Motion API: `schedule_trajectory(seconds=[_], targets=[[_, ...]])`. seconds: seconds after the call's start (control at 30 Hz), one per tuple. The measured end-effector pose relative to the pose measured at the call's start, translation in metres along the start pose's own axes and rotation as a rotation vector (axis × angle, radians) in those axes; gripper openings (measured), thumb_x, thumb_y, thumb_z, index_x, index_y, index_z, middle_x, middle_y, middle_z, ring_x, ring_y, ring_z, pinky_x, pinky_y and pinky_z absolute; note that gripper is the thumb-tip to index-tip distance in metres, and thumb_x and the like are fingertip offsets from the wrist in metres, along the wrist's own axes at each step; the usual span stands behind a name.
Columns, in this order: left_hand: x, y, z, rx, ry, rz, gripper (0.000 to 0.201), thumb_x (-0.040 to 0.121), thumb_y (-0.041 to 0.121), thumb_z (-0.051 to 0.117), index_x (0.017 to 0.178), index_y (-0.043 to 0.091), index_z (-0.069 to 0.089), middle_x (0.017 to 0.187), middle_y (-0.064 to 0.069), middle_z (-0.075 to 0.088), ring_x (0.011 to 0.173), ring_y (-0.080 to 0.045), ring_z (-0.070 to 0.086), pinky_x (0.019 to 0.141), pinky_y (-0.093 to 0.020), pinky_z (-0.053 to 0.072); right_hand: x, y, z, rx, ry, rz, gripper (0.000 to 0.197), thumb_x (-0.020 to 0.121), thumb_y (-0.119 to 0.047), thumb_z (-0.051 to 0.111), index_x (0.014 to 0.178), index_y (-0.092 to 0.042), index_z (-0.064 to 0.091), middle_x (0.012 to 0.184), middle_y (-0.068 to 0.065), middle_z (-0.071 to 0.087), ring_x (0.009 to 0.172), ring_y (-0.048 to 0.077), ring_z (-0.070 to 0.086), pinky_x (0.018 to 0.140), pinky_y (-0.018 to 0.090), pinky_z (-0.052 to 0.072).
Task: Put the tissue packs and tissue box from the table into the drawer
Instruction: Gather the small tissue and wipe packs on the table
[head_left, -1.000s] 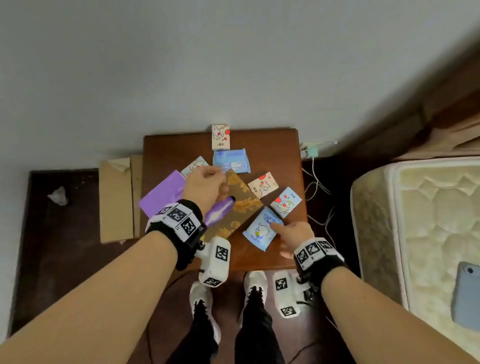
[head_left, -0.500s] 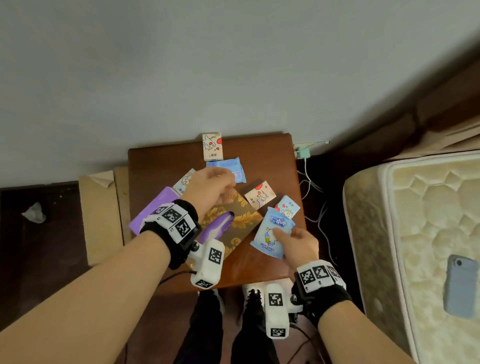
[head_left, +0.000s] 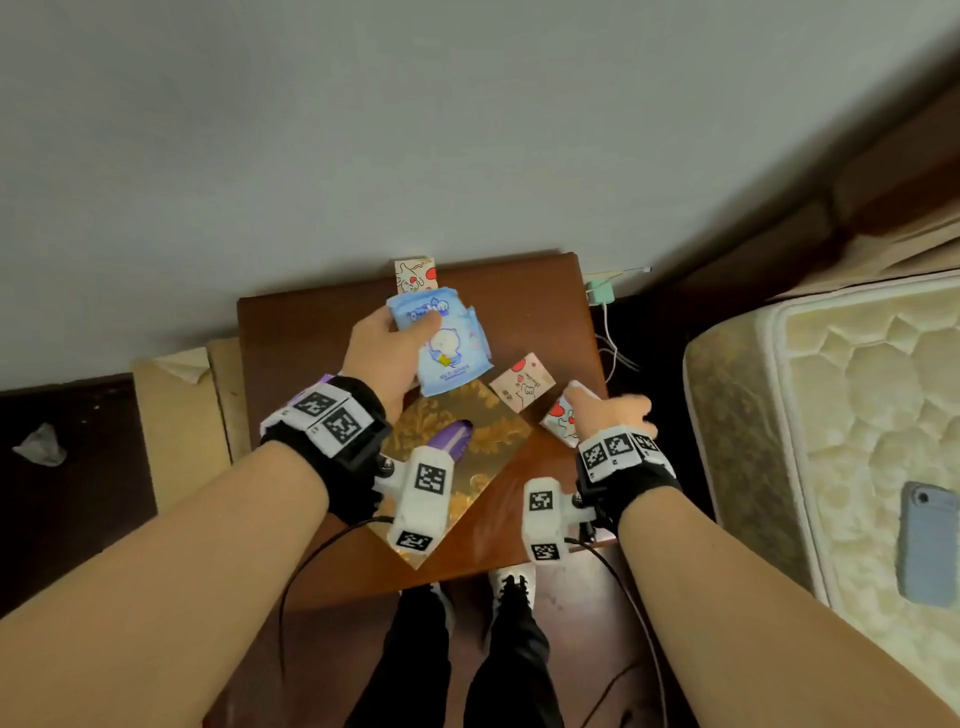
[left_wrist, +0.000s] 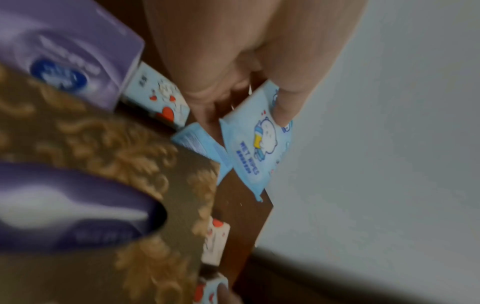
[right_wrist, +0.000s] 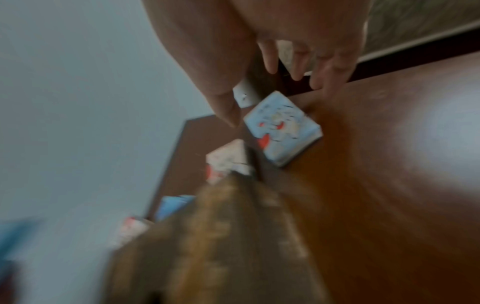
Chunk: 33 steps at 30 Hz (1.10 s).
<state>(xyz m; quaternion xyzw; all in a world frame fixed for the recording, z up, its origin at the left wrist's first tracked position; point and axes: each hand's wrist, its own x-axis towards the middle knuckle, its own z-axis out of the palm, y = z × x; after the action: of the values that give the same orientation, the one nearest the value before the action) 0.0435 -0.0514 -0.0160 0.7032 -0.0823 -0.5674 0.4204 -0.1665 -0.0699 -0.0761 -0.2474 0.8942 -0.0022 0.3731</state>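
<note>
My left hand (head_left: 410, 332) pinches a blue wet-wipes pack (head_left: 449, 348) and holds it raised over the back of the brown table (head_left: 535, 306); the left wrist view shows my thumb pressed on the blue wet-wipes pack (left_wrist: 255, 148). A second blue pack (head_left: 479, 332) lies under it. My right hand (head_left: 597, 405) is open, fingers spread over a small blue pack with red hearts (right_wrist: 283, 127). A pink pack (head_left: 522, 382) lies beside the gold tissue box (head_left: 467, 441). A purple pack (left_wrist: 64, 51) sits left of the box. A cream pack (head_left: 415, 274) leans on the wall. No drawer is visible.
A mattress (head_left: 831, 415) with a phone (head_left: 927, 545) stands close on the right. A charger and cables (head_left: 602, 296) hang at the table's right back corner. Cardboard (head_left: 176, 415) leans left of the table. My feet are under the front edge.
The blue wet-wipes pack went from my right hand to my left, which lifted it toward the back. My right hand moved right, over the small blue pack.
</note>
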Motion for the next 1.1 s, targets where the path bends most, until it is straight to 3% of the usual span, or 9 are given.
schedule_trajectory(seconds=[0.1,0.17,0.3,0.47,0.57,0.7,0.87,0.97,1.1], targets=[[0.004,0.002,-0.019,-0.053,-0.007,-0.040,0.027,0.095,0.009,0.061,0.122,0.008,0.061,0.121,-0.017,0.071,0.105,-0.033,0.072,0.093,-0.054,0.056,0.008,0.009,0.019,-0.067,0.004,-0.028,0.088,0.071,-0.044,0.081,0.135,-0.006,0.036,0.141,0.023,0.046,0.124,0.043,0.052,0.101,0.048,0.045],[0.006,0.000,-0.027,-0.076,-0.002,-0.056,0.032,0.095,0.008,0.060,0.127,0.006,0.059,0.122,-0.017,0.071,0.106,-0.033,0.071,0.093,-0.055,0.056,0.015,0.007,0.026,-0.052,-0.021,-0.064,0.084,0.070,-0.036,0.082,0.133,-0.005,0.036,0.138,0.023,0.050,0.122,0.043,0.055,0.099,0.048,0.050],[0.004,-0.003,-0.031,-0.091,0.011,-0.069,0.032,0.095,0.009,0.060,0.127,0.009,0.059,0.121,-0.015,0.071,0.105,-0.031,0.072,0.091,-0.053,0.057,0.018,-0.005,0.017,-0.048,0.016,-0.150,0.088,0.067,-0.038,0.083,0.137,-0.006,0.040,0.138,0.018,0.049,0.124,0.038,0.053,0.101,0.050,0.049],[0.005,-0.004,-0.030,-0.100,0.028,-0.067,0.033,0.094,0.011,0.062,0.127,0.013,0.060,0.119,-0.012,0.073,0.103,-0.029,0.073,0.092,-0.053,0.057,0.005,-0.029,0.009,-0.481,-0.208,-0.803,0.075,0.074,-0.027,0.080,0.142,-0.021,0.048,0.134,0.009,0.043,0.126,0.030,0.043,0.104,0.040,0.044],[0.007,-0.007,-0.032,-0.103,0.047,-0.059,0.032,0.094,0.012,0.062,0.127,0.013,0.060,0.118,-0.013,0.073,0.102,-0.030,0.073,0.091,-0.055,0.057,0.006,-0.040,0.013,-0.766,-0.302,-1.037,0.070,0.080,-0.022,0.077,0.144,-0.027,0.050,0.139,0.007,0.039,0.128,0.029,0.036,0.107,0.040,0.040],[0.009,-0.014,-0.039,-0.092,0.082,-0.068,0.031,0.094,0.014,0.063,0.125,0.015,0.060,0.116,-0.012,0.073,0.101,-0.030,0.074,0.091,-0.056,0.057,0.012,-0.055,0.011,-0.989,-0.340,-1.043,0.074,0.078,-0.028,0.080,0.145,-0.037,0.050,0.144,0.000,0.039,0.131,0.030,0.030,0.107,0.048,0.043],[0.008,-0.019,-0.039,-0.134,0.086,-0.085,0.033,0.094,0.013,0.062,0.127,0.014,0.059,0.117,-0.014,0.073,0.102,-0.031,0.073,0.090,-0.057,0.057,0.015,-0.063,0.016,-1.219,-0.372,-1.051,0.094,0.070,-0.030,0.087,0.151,-0.032,0.039,0.147,0.004,0.037,0.135,0.031,0.036,0.107,0.053,0.045],[0.008,-0.022,-0.037,-0.144,0.073,-0.086,0.034,0.095,0.014,0.061,0.129,0.014,0.058,0.117,-0.013,0.073,0.102,-0.031,0.073,0.089,-0.056,0.057,0.018,-0.055,0.020,-1.206,-0.296,-0.986,0.106,0.056,-0.039,0.093,0.146,-0.029,0.039,0.140,0.010,0.036,0.135,0.033,0.034,0.104,0.054,0.047],[0.011,-0.024,-0.039,-0.172,0.092,-0.092,0.031,0.096,0.011,0.058,0.127,0.014,0.058,0.109,-0.011,0.073,0.097,-0.028,0.073,0.086,-0.050,0.059,0.032,-0.038,0.013,-1.086,-0.255,-0.799,0.092,0.056,-0.055,0.088,0.132,-0.018,0.051,0.132,0.011,0.043,0.126,0.032,0.042,0.104,0.048,0.047]])
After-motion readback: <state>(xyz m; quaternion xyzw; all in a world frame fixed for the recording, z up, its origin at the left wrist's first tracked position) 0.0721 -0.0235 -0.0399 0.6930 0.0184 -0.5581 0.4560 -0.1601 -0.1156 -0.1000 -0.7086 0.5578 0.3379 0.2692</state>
